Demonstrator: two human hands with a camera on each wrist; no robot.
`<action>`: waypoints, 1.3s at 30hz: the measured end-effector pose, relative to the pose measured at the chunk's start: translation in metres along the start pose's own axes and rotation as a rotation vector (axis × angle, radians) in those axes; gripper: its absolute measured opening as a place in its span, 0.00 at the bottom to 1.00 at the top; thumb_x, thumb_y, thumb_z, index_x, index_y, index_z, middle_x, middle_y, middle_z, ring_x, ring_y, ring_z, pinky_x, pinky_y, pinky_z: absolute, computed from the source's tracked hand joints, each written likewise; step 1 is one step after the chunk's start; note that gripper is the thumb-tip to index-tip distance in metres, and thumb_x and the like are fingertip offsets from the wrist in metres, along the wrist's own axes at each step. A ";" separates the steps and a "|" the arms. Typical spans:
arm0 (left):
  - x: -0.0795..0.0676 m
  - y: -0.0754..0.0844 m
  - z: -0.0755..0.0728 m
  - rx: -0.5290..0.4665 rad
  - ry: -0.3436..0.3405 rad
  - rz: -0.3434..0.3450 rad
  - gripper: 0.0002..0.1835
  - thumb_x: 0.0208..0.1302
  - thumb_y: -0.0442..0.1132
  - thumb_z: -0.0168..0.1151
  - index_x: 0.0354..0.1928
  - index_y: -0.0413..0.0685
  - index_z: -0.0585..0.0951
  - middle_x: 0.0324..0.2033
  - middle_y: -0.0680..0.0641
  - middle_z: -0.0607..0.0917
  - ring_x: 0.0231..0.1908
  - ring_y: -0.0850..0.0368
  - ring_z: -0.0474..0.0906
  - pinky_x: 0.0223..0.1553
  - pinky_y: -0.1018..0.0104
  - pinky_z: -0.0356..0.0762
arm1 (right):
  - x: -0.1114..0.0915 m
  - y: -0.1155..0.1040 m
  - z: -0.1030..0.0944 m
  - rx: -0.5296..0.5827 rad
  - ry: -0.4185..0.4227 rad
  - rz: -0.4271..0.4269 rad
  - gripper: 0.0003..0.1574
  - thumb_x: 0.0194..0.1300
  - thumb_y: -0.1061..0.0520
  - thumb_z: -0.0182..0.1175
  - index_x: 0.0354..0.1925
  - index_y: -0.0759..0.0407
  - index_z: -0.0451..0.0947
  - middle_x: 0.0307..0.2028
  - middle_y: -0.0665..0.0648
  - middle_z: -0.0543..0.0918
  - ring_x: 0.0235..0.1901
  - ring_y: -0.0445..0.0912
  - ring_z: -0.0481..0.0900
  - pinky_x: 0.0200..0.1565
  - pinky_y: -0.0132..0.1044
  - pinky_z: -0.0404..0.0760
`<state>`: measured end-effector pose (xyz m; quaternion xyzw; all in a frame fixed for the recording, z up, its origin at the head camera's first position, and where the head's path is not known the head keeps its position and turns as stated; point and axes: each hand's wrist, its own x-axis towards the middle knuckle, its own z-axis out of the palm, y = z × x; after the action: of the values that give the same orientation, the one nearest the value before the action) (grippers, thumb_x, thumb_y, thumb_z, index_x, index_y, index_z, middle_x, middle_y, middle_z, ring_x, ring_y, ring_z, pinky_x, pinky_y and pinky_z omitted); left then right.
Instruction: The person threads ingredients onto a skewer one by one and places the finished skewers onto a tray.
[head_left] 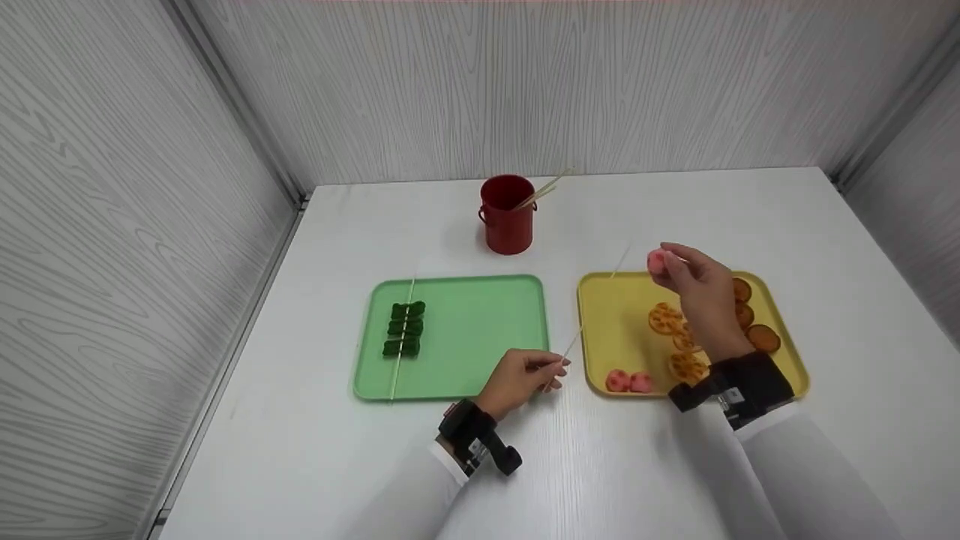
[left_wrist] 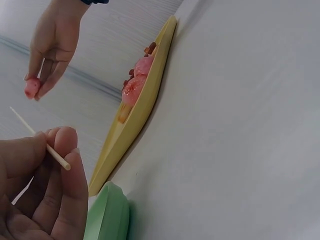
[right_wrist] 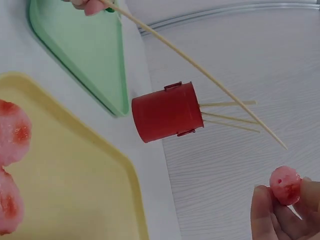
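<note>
Between thumb and fingertips, my left hand (head_left: 521,381) pinches a thin wooden skewer (right_wrist: 200,67) near its lower end, and the skewer slants up and away to the right. My right hand (head_left: 701,289) holds a small pink ball (right_wrist: 286,185) with red patches in its fingertips, raised over the far side of the yellow tray (head_left: 616,330). A small hole shows in the ball, a short gap from the skewer's pointed tip in the right wrist view. Two more pink balls (head_left: 628,381) lie at the tray's near edge.
Orange lattice slices (head_left: 664,319) and brown-rimmed round slices (head_left: 763,339) lie in the yellow tray, partly behind my right arm. On the left, a green tray (head_left: 480,322) bears a skewer with dark green pieces (head_left: 405,328). A red bucket (head_left: 508,229) with several skewers stands behind.
</note>
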<state>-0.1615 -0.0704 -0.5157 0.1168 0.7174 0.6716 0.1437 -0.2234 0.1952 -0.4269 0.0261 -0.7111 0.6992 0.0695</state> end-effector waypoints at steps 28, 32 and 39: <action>0.002 -0.003 0.001 0.127 -0.085 -0.031 0.10 0.66 0.32 0.62 0.47 0.35 0.85 0.37 0.42 0.88 0.28 0.62 0.81 0.30 0.73 0.80 | 0.004 -0.008 -0.009 0.548 0.200 0.208 0.26 0.62 0.59 0.64 0.57 0.67 0.74 0.43 0.58 0.83 0.41 0.46 0.84 0.47 0.34 0.82; 0.002 -0.003 0.001 0.131 -0.096 -0.031 0.11 0.66 0.33 0.62 0.47 0.34 0.84 0.37 0.41 0.88 0.28 0.63 0.81 0.28 0.73 0.78 | 0.004 -0.006 -0.007 0.541 0.201 0.204 0.24 0.62 0.60 0.64 0.55 0.67 0.75 0.41 0.59 0.84 0.39 0.46 0.85 0.46 0.34 0.82; 0.003 -0.003 0.000 0.142 -0.094 -0.057 0.11 0.66 0.33 0.62 0.47 0.36 0.84 0.37 0.45 0.88 0.27 0.65 0.80 0.28 0.75 0.78 | 0.003 -0.003 -0.006 0.522 0.199 0.225 0.27 0.62 0.58 0.64 0.58 0.68 0.74 0.41 0.58 0.84 0.39 0.46 0.85 0.47 0.35 0.82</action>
<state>-0.1637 -0.0693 -0.5185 0.1375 0.7588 0.6083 0.1878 -0.2259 0.2015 -0.4232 -0.1045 -0.4953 0.8609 0.0516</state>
